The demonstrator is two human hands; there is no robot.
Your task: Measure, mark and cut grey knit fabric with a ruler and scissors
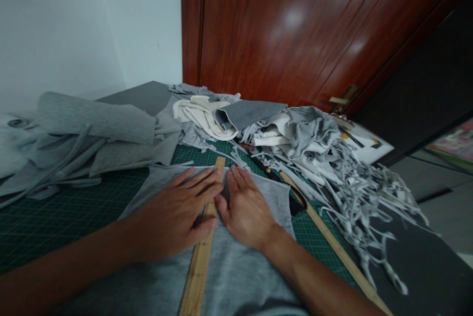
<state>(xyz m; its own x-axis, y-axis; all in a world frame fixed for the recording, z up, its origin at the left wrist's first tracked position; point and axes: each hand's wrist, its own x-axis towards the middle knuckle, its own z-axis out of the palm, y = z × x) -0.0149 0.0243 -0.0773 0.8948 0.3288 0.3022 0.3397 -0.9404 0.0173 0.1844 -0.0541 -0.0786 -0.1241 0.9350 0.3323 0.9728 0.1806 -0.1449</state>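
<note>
A piece of grey fabric (236,262) lies spread over the green cutting mat (88,217). Lengthwise on the fabric rests a wooden ruler (201,262), its far end near the fabric's far edge. My left hand (177,212) lies across the ruler with fingers stretched out, the thumb on it lower down. Just right of the ruler, my right hand (246,207) is pressed flat on the fabric, fingers extended forward. Neither hand grips anything. Part of the ruler is hidden under my left hand.
Heaped grey fabric (99,119) sits at the left. More grey and white cloth (254,114) is piled at the back. Thin fabric strips (354,193) tangle on the right. Black-handled scissors (295,200) and a second wooden stick (332,242) lie beside the fabric. Behind stands a wooden door (281,25).
</note>
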